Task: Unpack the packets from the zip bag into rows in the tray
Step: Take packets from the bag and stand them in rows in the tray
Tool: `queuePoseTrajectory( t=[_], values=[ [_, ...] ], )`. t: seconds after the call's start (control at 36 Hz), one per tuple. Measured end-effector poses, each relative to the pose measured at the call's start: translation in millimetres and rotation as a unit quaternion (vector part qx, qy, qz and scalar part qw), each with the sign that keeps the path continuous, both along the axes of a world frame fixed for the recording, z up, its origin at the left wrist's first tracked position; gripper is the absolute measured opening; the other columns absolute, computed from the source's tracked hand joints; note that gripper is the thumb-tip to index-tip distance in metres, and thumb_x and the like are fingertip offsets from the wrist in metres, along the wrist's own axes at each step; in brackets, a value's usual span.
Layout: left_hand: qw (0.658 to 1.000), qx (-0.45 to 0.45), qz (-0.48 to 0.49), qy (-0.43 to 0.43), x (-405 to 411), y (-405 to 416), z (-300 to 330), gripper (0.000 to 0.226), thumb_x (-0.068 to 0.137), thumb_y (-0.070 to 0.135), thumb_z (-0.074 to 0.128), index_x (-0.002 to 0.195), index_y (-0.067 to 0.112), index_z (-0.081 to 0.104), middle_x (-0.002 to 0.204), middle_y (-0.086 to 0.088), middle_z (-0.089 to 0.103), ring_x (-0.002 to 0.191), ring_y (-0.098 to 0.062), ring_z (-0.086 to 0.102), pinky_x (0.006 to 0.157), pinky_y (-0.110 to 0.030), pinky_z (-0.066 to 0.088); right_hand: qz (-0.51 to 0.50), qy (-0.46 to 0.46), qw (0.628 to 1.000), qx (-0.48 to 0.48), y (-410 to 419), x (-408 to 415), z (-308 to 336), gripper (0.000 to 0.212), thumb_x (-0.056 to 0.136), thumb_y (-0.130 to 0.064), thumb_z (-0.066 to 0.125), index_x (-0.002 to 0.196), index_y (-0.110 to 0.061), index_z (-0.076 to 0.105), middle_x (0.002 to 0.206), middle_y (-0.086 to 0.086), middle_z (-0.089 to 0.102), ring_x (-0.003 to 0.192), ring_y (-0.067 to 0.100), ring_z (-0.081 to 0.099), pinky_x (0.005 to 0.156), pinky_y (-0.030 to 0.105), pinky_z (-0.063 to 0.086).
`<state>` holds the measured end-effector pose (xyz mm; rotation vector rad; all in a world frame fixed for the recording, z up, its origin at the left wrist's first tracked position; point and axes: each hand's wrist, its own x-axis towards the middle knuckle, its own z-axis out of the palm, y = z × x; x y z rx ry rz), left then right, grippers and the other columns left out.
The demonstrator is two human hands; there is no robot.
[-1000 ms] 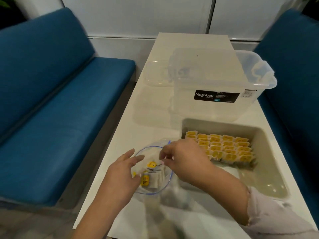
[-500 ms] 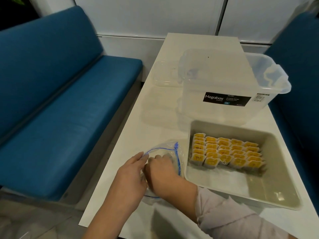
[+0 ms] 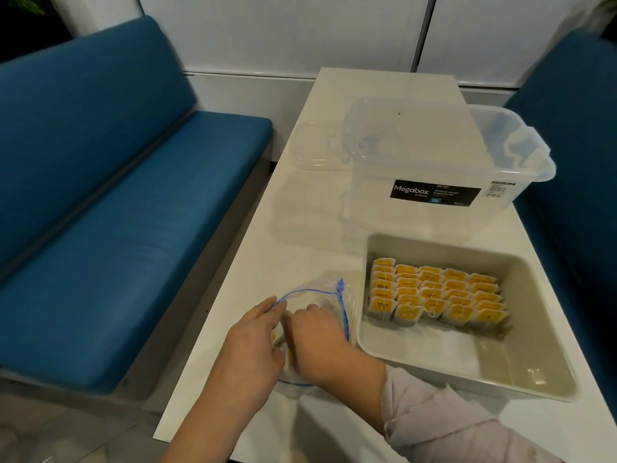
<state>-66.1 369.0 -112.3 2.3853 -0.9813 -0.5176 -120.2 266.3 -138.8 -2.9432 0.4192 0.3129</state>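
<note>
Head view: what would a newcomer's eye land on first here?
Probably the block of yellow packets, set in neat rows at the far end of the grey tray on the table's right side. Next, the two hands at the clear zip bag just left of the tray: the right hand reaches into it while the left hand holds its blue-lined mouth. Behind the tray stands a clear Megabox bin.

The zip bag [image 3: 320, 305] is seen as clear plastic edged with a blue seal line, and the packets [image 3: 434, 295] are shown white with yellow labels, set in a pale beige tray [image 3: 521, 379]. A black label with white lettering is carried by the clear storage box [image 3: 434, 155]. The table [image 3: 300, 235] is white, the benches [image 3: 117, 212] blue, and a pale pinkish sleeve [image 3: 434, 419] is seen
</note>
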Motion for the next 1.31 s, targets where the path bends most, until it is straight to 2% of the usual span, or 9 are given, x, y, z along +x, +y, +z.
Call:
queuePoseTrajectory(
  t=[0.28,0.44,0.58,0.72,0.89,1.03,1.11,1.22,1.31],
  values=[
    [1.000,-0.007,0.001,0.001,1,4,-4,0.066,0.082,-0.004,0.054,0.138,0.028,0.041,0.147,0.015,0.033,0.133,-0.001,0.034,0.099,-0.002,0.014,-0.050,-0.019,0.987,0.150,-15,-2,9,0.036,0.076,-0.015,0.069,0.111,-0.016,0.059,0.108,0.007,0.065,0.099,0.027,0.059,0.080,0.033,0.048],
    [1.000,-0.003,0.005,0.003,2,3,-5,0.068,0.081,-0.003,0.057,0.138,0.029,0.041,0.148,0.015,0.033,0.133,-0.002,0.034,0.104,-0.007,0.018,-0.053,-0.048,0.985,0.157,-16,-5,22,0.019,0.079,-0.022,0.069,0.098,-0.019,0.067,0.094,0.000,0.071,0.090,0.020,0.063,0.067,0.025,0.040],
    [1.000,0.000,0.003,0.007,2,4,-6,0.067,0.081,-0.001,0.057,0.138,0.029,0.041,0.148,0.015,0.032,0.133,-0.001,0.034,0.101,-0.005,0.018,-0.043,-0.050,0.984,0.168,-27,-6,35,0.019,0.081,-0.032,0.068,0.097,-0.023,0.073,0.093,0.000,0.070,0.090,0.019,0.061,0.069,0.026,0.042],
    [1.000,0.001,0.005,0.004,2,4,-5,0.064,0.083,0.003,0.059,0.137,0.031,0.042,0.147,0.018,0.032,0.132,0.001,0.035,0.096,-0.003,0.018,-0.068,-0.069,0.971,0.218,-39,-8,46,0.016,0.077,-0.031,0.074,0.089,-0.021,0.075,0.071,-0.008,0.055,0.077,0.012,0.055,0.067,0.025,0.042],
    [1.000,0.003,0.005,0.004,1,4,0,0.054,0.086,0.017,0.060,0.135,0.033,0.044,0.148,0.016,0.031,0.133,-0.002,0.034,0.104,-0.013,0.026,-0.093,-0.100,0.961,0.242,-51,-15,56,0.012,0.078,-0.031,0.074,0.083,-0.021,0.069,0.073,-0.007,0.062,0.077,0.012,0.060,0.070,0.027,0.045],
    [1.000,0.003,0.010,0.013,-1,0,1,0.046,0.081,0.042,0.067,0.124,0.040,0.053,0.153,0.015,0.020,0.141,-0.008,0.021,0.107,-0.028,0.029,-0.106,-0.136,0.936,0.307,-58,-21,61,0.003,0.079,-0.023,0.073,0.079,-0.022,0.070,0.080,-0.008,0.065,0.071,0.002,0.054,0.065,0.021,0.040],
    [1.000,-0.004,0.012,0.010,-3,-5,5,0.033,0.078,0.047,0.068,0.109,0.046,0.058,0.155,0.013,0.015,0.145,-0.010,0.000,0.112,-0.033,0.022,-0.118,-0.166,0.912,0.355,-62,-24,62,0.017,0.080,-0.017,0.072,0.071,-0.029,0.066,0.069,-0.012,0.061,0.063,-0.003,0.052,0.063,0.017,0.039],
    [0.999,-0.042,0.012,0.006,-6,-13,14,0.014,0.079,0.047,0.065,0.075,0.048,0.051,0.154,0.010,0.019,0.145,-0.011,-0.001,0.116,-0.044,0.017,-0.129,-0.198,0.873,0.426,-67,-32,69,0.025,0.083,-0.010,0.070,0.069,-0.030,0.064,0.064,-0.012,0.062,0.060,0.000,0.054,0.061,0.017,0.048],
    [0.998,-0.062,0.013,-0.008,-10,-19,19,0.014,0.080,0.050,0.059,0.071,0.046,0.050,0.153,0.010,0.022,0.145,-0.010,0.000,0.116,-0.046,0.016,-0.144,-0.212,0.869,0.424,-72,-41,74,0.022,0.083,-0.009,0.069,0.071,-0.026,0.063,0.063,-0.011,0.061,0.056,-0.002,0.055,0.059,0.013,0.047]
  ],
)
